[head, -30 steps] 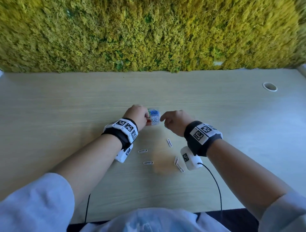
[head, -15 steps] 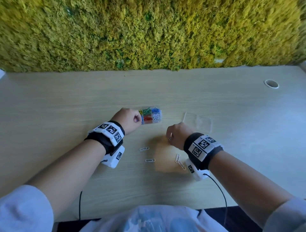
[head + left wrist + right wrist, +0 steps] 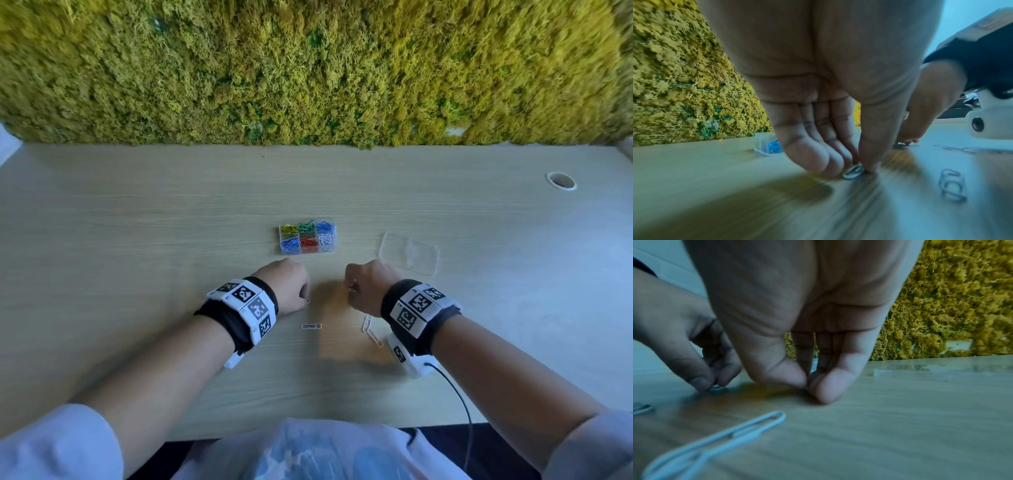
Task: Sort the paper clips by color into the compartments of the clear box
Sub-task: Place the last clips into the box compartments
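A white paper clip is pinched against the table by the curled thumb and fingertips of the left hand. Another white clip lies just behind that hand, toward the person. Beyond and between both hands stands the clear box, its compartments filled by colour. The right hand is closed, thumb against fingertips at the table; whether a clip is held cannot be told. Two white clips lie beside its wrist, and the clear lid rests just beyond it.

White paper clips on pale wood-grain table; yellow-green moss wall.
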Demonstrator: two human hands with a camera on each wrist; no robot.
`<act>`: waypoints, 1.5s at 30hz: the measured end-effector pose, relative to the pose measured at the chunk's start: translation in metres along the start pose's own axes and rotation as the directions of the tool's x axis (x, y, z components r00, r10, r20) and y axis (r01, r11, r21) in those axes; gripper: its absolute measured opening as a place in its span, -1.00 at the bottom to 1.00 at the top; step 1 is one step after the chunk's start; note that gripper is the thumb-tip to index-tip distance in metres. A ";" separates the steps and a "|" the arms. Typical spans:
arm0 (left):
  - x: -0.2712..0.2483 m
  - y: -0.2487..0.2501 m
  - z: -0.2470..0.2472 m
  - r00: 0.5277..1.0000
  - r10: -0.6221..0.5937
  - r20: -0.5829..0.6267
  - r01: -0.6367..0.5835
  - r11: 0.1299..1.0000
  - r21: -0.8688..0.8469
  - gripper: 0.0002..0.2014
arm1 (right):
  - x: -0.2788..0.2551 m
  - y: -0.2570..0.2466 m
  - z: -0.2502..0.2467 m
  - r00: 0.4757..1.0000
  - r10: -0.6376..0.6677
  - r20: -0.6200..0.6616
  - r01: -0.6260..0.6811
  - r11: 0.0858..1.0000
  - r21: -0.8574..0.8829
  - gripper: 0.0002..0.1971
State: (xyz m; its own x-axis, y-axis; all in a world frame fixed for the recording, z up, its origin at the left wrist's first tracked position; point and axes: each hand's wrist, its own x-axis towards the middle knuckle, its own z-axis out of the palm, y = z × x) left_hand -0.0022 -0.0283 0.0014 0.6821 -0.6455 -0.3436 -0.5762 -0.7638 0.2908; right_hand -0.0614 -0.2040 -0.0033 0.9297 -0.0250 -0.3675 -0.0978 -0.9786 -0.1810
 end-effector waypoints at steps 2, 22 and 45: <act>0.000 0.001 0.002 1.000 -0.003 0.002 0.003 1.000 -0.001 -0.91 | 0.000 0.002 -0.001 1.000 0.015 0.006 -0.015 1.000 0.025 -0.80; -0.011 0.005 0.010 0.979 -0.022 0.203 0.131 0.830 -0.542 -0.85 | -0.034 0.026 0.005 0.987 -0.121 0.109 0.113 0.990 0.082 -0.75; -0.007 0.009 0.019 0.971 0.055 0.231 0.031 0.935 -0.353 -0.78 | -0.058 0.048 0.022 0.968 0.024 0.249 -0.234 -0.270 0.934 -0.80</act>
State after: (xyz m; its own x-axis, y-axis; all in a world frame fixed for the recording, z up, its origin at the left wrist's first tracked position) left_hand -0.0205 -0.0307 -0.0103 0.5267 -0.6692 -0.5241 -0.3586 -0.7340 0.5768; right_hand -0.1281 -0.2453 -0.0111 0.8093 0.0031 -0.5873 -0.5224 0.4607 -0.7175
